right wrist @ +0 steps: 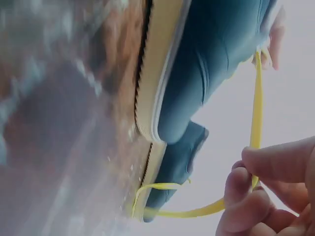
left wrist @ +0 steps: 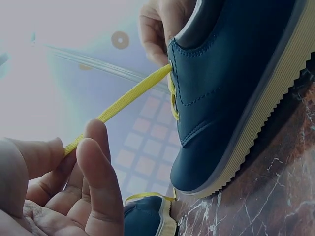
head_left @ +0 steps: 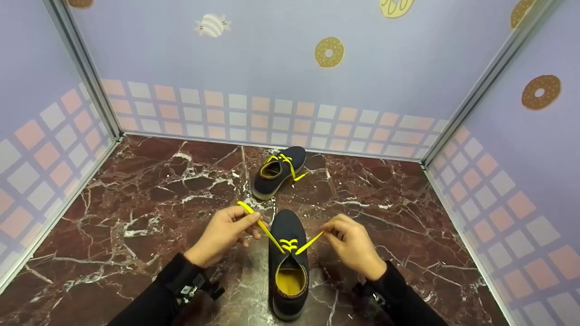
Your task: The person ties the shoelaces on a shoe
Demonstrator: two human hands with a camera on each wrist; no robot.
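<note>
A dark shoe (head_left: 285,226) with a yellow insole stands on the floor between both hands, toe pointing away. Its yellow lace runs through the eyelets, and the two ends spread apart to either side. My left hand (head_left: 229,233) pinches one lace end (left wrist: 133,96) between thumb and fingers, and the tip sticks out past the thumb. To the right of the shoe, my right hand (head_left: 351,242) pinches the other lace end (right wrist: 257,98). That strand looks taut from eyelet to fingertips in the right wrist view, its tail trailing below the hand.
A second dark shoe (head_left: 290,165) with yellow laces sits farther off near the back wall, one lace end lying on the floor. Dark red marbled flooring (head_left: 190,181) lies beneath. Printed panels (head_left: 272,59) enclose the back and both sides.
</note>
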